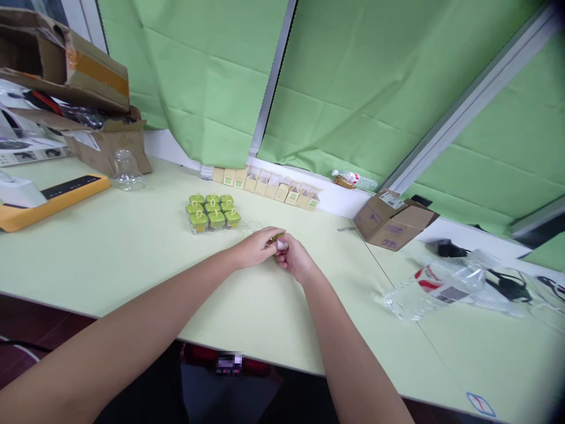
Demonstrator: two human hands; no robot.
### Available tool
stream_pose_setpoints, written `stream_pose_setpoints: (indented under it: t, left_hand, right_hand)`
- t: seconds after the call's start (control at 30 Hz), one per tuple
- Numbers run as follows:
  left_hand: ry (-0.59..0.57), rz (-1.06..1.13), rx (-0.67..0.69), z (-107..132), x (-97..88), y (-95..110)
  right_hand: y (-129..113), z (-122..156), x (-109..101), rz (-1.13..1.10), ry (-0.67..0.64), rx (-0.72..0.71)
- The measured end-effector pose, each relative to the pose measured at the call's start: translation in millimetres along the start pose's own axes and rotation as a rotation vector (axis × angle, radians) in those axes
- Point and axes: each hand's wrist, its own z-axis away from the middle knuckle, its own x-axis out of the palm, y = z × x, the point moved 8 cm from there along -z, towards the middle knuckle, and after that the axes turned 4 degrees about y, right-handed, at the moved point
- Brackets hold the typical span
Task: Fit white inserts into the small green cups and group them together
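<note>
My left hand (257,246) and my right hand (295,259) meet over the middle of the pale green table (132,259). Together their fingers pinch a small green item (278,237), mostly hidden between them. Just to the left stands a cluster of several small clear boxes with green lids (212,212). A small clear lid or dish (253,226) lies between that cluster and my hands.
A row of small cream cartons (267,186) lines the back wall under green curtains. A brown cardboard box (392,220) and clear plastic bags (441,288) lie to the right. At left are a glass jar (126,171), a yellow device (48,200) and stacked open cartons (66,70).
</note>
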Motion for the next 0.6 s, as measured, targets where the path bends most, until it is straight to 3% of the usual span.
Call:
stream_pose_setpoints:
  t: [0.27, 0.6]
  left_hand:
    - [0.019, 0.038, -0.014, 0.1, -0.1, 6.9]
    - [-0.015, 0.005, 0.078, -2.3, 1.6, 20.5]
  right_hand:
    - [-2.8, -1.0, 6.2, 0.029, -0.042, -0.073]
    - [-3.1, 0.7, 1.7, 0.054, 0.102, -0.076]
